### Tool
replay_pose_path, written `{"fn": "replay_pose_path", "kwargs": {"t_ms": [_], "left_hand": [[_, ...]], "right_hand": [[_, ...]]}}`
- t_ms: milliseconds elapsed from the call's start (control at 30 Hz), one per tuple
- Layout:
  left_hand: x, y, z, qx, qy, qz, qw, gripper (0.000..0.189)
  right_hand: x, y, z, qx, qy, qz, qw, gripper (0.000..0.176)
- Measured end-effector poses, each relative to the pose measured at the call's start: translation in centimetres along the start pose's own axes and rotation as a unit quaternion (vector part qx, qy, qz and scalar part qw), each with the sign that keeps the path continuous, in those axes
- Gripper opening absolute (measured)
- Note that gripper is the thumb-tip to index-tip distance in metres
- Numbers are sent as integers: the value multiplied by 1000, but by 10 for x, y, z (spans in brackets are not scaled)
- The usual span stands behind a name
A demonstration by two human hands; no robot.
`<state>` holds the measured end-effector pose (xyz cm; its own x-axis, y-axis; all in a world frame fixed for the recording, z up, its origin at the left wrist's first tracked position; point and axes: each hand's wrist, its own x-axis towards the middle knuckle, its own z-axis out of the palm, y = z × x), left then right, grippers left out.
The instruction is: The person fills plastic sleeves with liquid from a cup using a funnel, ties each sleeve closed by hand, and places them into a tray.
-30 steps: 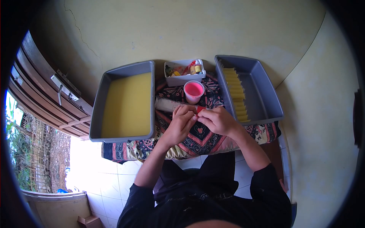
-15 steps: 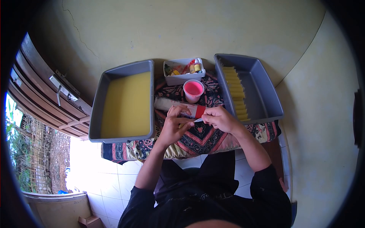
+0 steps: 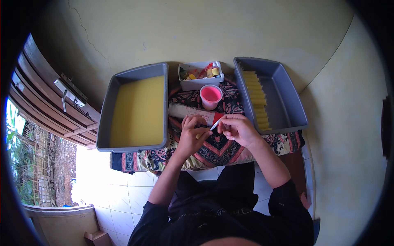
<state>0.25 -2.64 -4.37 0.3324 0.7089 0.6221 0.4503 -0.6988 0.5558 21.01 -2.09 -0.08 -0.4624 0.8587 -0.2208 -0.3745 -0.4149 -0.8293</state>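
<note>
A small thin white stick-like piece point(image 3: 215, 124) is pinched by its lower end in my left hand point(image 3: 192, 135). My right hand point(image 3: 238, 130) has thumb and index finger together at the piece's upper end. Just beyond my hands lies a long pale packet with a red end point(image 3: 193, 112) on the patterned cloth point(image 3: 213, 158). Behind the packet stands a white cup point(image 3: 211, 97) of pink contents. Too little of the piece shows to tell exactly what it is.
A grey tray with a yellow layer point(image 3: 137, 112) lies at left, and a grey tray point(image 3: 283, 102) with a row of yellow rolled strips point(image 3: 257, 98) at right. Between them at the back sits a white box point(image 3: 196, 85) of small bottles. A wooden door point(image 3: 49, 98) stands open at left.
The white piece has tilted more upright. The fingers of my right hand have loosened and spread a little, and the view has shifted slightly.
</note>
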Motion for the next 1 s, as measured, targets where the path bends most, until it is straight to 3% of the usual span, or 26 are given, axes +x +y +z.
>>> {"fn": "replay_pose_path", "kwargs": {"t_ms": [100,167,200,267,300,367,400,467,567,700,800,867,900,967,1000], "left_hand": [[-3,1,14,-13,4,-21,1000,11],[0,4,15,16,21,-18,999,10],[0,5,14,16,21,-18,999,10],[3,5,13,28,7,-13,999,11],[4,6,13,28,6,-13,1000,11],[5,8,13,48,14,-11,999,11],[5,9,14,48,14,-11,999,11],[5,8,14,55,20,-25,998,10],[3,5,17,73,-1,-11,997,12],[3,6,18,96,-21,27,995,15],[1,2,18,117,-12,56,991,18],[-1,-3,18,135,-2,76,988,18],[-3,-5,17,136,-2,76,988,18],[-6,-8,18,116,23,69,991,19],[-7,-9,19,116,23,68,991,19]], "right_hand": [[5,11,13,-43,74,-60,995,18],[8,21,14,-115,72,-94,986,19],[9,26,16,-239,81,-167,953,19],[8,26,17,-472,113,-272,831,18],[9,26,17,-472,114,-272,831,18],[10,26,17,-563,137,-327,747,16],[9,26,16,-563,138,-326,747,16],[9,26,15,-641,141,-350,668,15],[7,30,15,-697,133,-322,627,14],[10,33,7,-722,117,-284,620,13],[11,33,2,-719,96,-247,643,13],[15,37,-6,-657,50,-231,716,14],[16,37,-6,-657,50,-231,716,14],[18,37,-6,-544,11,-191,817,15],[20,37,-7,-544,10,-190,817,15]]}}
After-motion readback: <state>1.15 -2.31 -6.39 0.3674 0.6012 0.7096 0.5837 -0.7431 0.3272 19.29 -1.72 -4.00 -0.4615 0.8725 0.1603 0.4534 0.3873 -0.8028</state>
